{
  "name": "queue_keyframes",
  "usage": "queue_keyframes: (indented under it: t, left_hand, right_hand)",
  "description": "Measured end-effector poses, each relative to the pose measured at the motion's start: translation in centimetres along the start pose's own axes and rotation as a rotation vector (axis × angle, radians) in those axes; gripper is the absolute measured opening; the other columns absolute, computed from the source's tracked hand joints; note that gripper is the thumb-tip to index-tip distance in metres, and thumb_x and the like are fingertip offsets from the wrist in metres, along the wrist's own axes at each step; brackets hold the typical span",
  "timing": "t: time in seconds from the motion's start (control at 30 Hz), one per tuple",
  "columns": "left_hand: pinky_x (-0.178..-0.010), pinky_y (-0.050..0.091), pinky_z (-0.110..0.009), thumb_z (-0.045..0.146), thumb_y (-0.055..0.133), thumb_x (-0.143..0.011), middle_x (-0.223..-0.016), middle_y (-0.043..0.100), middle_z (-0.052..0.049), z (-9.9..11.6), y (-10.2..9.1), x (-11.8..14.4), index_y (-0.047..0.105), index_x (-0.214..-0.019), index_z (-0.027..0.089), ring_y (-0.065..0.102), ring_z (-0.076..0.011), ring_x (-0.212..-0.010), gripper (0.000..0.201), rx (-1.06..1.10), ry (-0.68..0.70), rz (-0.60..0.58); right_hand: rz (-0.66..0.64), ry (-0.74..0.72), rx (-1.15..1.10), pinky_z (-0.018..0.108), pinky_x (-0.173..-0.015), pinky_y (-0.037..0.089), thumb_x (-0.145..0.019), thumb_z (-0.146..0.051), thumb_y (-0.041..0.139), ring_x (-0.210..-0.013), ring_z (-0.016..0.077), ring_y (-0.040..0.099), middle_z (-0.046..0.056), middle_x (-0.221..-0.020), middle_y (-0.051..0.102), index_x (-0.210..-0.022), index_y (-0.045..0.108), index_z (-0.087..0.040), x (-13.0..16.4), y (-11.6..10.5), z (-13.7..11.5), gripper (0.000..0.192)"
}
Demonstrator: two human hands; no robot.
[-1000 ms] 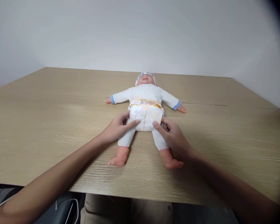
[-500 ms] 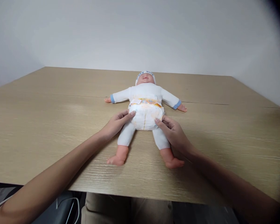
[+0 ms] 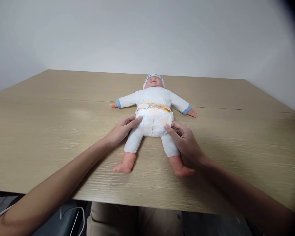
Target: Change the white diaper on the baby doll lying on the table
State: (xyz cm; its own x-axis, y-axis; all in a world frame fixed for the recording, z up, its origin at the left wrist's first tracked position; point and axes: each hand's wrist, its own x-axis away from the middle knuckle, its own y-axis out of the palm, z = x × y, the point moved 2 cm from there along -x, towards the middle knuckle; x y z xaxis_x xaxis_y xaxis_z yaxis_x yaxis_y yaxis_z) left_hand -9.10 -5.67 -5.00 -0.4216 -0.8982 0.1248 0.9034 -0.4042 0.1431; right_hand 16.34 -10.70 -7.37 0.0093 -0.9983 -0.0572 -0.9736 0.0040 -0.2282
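A baby doll in a white suit with blue cuffs and a white cap lies on its back, arms spread and feet toward me. Around its hips sits a white diaper with an orange printed waistband. My left hand pinches the diaper's left edge by the leg, thumb on top and fingers tucked behind. On the opposite side my right hand grips the right edge the same way, its thumb on the front and its fingers curled at the side. The fingertips under the edges are partly hidden.
The doll rests on a wooden table with a seam running across it. Behind stands a pale wall. Below the near edge are my legs and a white cable by a dark seat.
Almost nothing differs. My right thumb has shifted very slightly to the right along the diaper's edge, and the view has moved a touch. Both hands keep their hold.
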Motion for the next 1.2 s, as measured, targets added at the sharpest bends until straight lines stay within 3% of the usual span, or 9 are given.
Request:
queue_keyframes:
  t: [0.27, 0.43, 0.7, 0.8, 0.9, 0.97, 1.07, 1.2]
  left_hand:
    - [-0.086, 0.054, -0.028, 0.060, 0.080, -0.097, -0.121, 0.080, -0.009, -0.6, -0.8, -0.6, 0.078, -0.124, 0.020, 0.070, -0.0184, -0.100, 0.049, 0.026, -0.012, -0.082]
    - [-0.093, 0.055, -0.031, 0.060, 0.077, -0.098, -0.124, 0.080, -0.009, -0.7, -1.1, -0.6, 0.077, -0.126, 0.021, 0.072, -0.0207, -0.106, 0.048, 0.003, 0.011, -0.094]
    - [-0.075, 0.046, -0.024, 0.065, 0.079, -0.095, -0.099, 0.074, -0.003, -0.6, -1.3, -0.4, 0.072, -0.099, 0.018, 0.060, -0.0127, -0.082, 0.048, -0.059, 0.080, -0.025]
    - [-0.073, 0.045, -0.024, 0.067, 0.079, -0.094, -0.099, 0.075, -0.003, -0.3, -1.2, -0.2, 0.072, -0.095, 0.016, 0.058, -0.0121, -0.080, 0.051, -0.133, 0.127, 0.005]
    - [-0.081, 0.047, -0.026, 0.065, 0.080, -0.094, -0.104, 0.077, -0.005, 0.0, -1.3, -0.1, 0.078, -0.103, 0.017, 0.063, -0.0147, -0.090, 0.049, -0.262, 0.208, 0.088]
    - [-0.086, 0.049, -0.028, 0.064, 0.084, -0.091, -0.105, 0.079, -0.006, 0.2, -1.5, 0.0, 0.081, -0.103, 0.017, 0.066, -0.0171, -0.096, 0.048, -0.362, 0.269, 0.203]
    - [-0.087, 0.049, -0.030, 0.063, 0.088, -0.086, -0.102, 0.078, -0.006, 0.5, -1.6, 0.2, 0.079, -0.094, 0.017, 0.064, -0.0174, -0.093, 0.048, -0.481, 0.353, 0.365]
    - [-0.088, 0.048, -0.030, 0.063, 0.068, -0.103, -0.094, 0.074, -0.005, 0.5, -2.0, 0.0, 0.067, -0.095, 0.018, 0.063, -0.0163, -0.090, 0.045, -0.547, 0.455, 0.396]
  right_hand:
    - [-0.002, -0.042, 0.023, 0.026, -0.061, 0.026, -0.099, -0.076, 0.069, -0.072, 0.0091, 0.035, 0.000, -0.078, 0.043, -0.085, 0.055, -0.016, -0.2, -0.2, 0.1, 0.063]
    - [0.035, -0.104, 0.030, 0.025, -0.062, 0.031, -0.100, -0.071, 0.070, -0.071, 0.0098, 0.042, 0.000, -0.079, 0.055, -0.095, 0.062, -0.018, -0.3, -0.1, -0.3, 0.054]
    - [0.173, -0.228, 0.264, 0.026, -0.064, 0.037, -0.103, -0.067, 0.068, -0.066, 0.0101, 0.050, 0.002, -0.078, 0.068, -0.097, 0.073, -0.016, -0.1, -0.3, -1.1, 0.051]
    - [0.230, -0.251, 0.307, 0.027, -0.066, 0.039, -0.102, -0.065, 0.070, -0.066, 0.0102, 0.052, 0.002, -0.081, 0.072, -0.099, 0.078, -0.018, 0.0, -0.5, -1.2, 0.048]
    - [0.273, -0.314, 0.341, 0.029, -0.069, 0.042, -0.101, -0.062, 0.073, -0.066, 0.0103, 0.052, 0.002, -0.089, 0.076, -0.100, 0.081, -0.019, 0.0, -0.7, -1.4, 0.043]
    - [0.292, -0.340, 0.348, 0.029, -0.069, 0.044, -0.100, -0.060, 0.075, -0.067, 0.0105, 0.053, 0.002, -0.093, 0.077, -0.101, 0.081, -0.020, -0.1, -1.0, -1.5, 0.041]
    - [0.332, -0.352, 0.339, 0.029, -0.066, 0.042, -0.098, -0.059, 0.078, -0.061, 0.0098, 0.050, 0.001, -0.081, 0.070, -0.102, 0.076, -0.019, -0.4, -1.5, -1.5, 0.040]
    - [0.419, -0.414, 0.277, 0.028, -0.072, 0.047, -0.100, -0.055, 0.075, -0.065, 0.0102, 0.052, 0.000, -0.085, 0.066, -0.110, 0.067, -0.019, -1.6, -2.7, -0.4, 0.039]
